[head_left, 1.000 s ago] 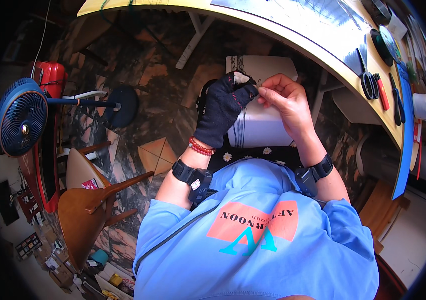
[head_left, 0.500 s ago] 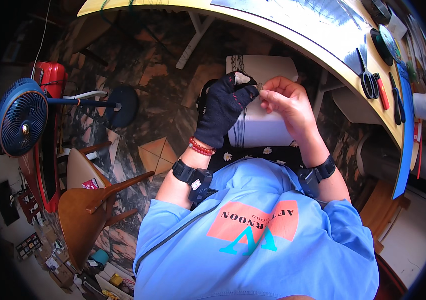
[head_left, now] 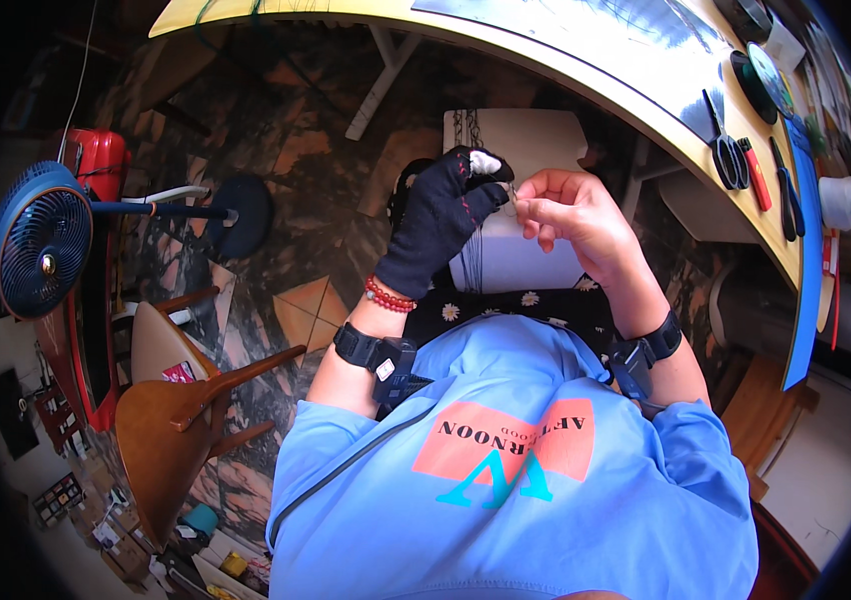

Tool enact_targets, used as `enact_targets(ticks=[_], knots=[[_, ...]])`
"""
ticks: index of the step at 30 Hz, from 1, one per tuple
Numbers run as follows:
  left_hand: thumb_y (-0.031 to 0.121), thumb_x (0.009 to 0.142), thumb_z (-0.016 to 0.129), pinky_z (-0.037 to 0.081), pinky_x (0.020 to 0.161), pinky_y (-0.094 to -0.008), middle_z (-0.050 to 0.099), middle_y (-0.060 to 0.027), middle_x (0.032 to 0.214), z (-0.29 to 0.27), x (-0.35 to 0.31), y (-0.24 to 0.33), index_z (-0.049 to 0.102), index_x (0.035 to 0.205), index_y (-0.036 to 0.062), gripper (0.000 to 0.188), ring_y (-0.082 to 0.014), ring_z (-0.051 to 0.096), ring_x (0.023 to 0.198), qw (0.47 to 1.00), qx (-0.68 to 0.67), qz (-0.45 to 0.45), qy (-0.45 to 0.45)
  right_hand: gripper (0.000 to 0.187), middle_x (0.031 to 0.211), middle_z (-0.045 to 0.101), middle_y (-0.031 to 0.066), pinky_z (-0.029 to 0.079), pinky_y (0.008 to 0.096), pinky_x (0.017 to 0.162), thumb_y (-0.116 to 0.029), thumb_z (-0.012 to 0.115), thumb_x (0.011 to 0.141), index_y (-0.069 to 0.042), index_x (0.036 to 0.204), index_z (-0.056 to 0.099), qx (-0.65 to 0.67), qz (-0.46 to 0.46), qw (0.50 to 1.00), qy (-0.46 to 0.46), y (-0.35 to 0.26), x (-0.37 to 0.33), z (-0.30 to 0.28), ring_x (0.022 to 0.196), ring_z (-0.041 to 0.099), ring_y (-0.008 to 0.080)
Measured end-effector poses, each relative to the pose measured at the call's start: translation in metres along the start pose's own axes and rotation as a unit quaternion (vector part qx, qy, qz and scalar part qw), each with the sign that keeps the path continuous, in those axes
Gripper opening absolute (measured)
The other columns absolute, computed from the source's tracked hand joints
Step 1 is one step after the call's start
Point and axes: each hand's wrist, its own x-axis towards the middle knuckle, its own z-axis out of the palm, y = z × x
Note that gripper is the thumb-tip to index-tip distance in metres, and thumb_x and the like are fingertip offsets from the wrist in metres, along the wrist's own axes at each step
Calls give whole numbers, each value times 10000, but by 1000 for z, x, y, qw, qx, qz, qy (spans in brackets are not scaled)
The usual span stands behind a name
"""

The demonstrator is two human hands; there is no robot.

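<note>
Head view, listed from largest to smallest. We sit at a yellow-edged worktable (head_left: 346, 8), which curves across the top and down the right side of the view. A brown wooden chair (head_left: 161, 430) stands at our left, and a blue fan (head_left: 43, 240) stands beyond it, in front of a red case (head_left: 101, 155). A blue board (head_left: 804, 290) runs along the table's right end. Across our lap lies a white block (head_left: 541, 262); dark strands (head_left: 471, 250) run over its left part.

Our left hand (head_left: 441, 215), in a black glove, covers part of the block and strands. Its thumb and fingers are curled together, clamped on a thin strand (head_left: 515, 197). Our right hand (head_left: 576, 218) is bare; thumb and index finger pinch the same piece, and its other fingers are curled. The thin strand sits between both sets of fingertips, above the block; the fingers obstruct most of it, so we cannot tell its full shape.

On the table at right, we note scissors (head_left: 729, 160), just beside a red-handled tool (head_left: 754, 175).
</note>
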Motion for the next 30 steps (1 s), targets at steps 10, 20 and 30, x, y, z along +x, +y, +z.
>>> enact_targets(ticks=[10,20,30], knots=[[-7,813,700,511,764,-262,647,-61,1011,-4,-25,36,650,1081,46,277,-139,631,866,998,28,-4,53,188,773,647,21,457,206,514,-173,729,859,-13,939,669,24,-7,1000,14,1,-3,0,609,597,69],[88,891,669,489,652,-245,649,-22,814,17,-40,63,631,1050,27,175,-79,596,709,963,-145,-226,-1,156,680,595,-41,355,188,466,-190,761,846,-61,872,677,7,-9,998,57,-6,-3,15,525,489,26],[119,888,696,498,668,-261,662,-44,811,-9,-64,98,717,952,25,115,-118,630,730,993,104,-33,-36,185,715,606,-18,350,188,491,-221,752,863,-76,936,663,167,63,984,-1,2,-5,21,546,492,43]])
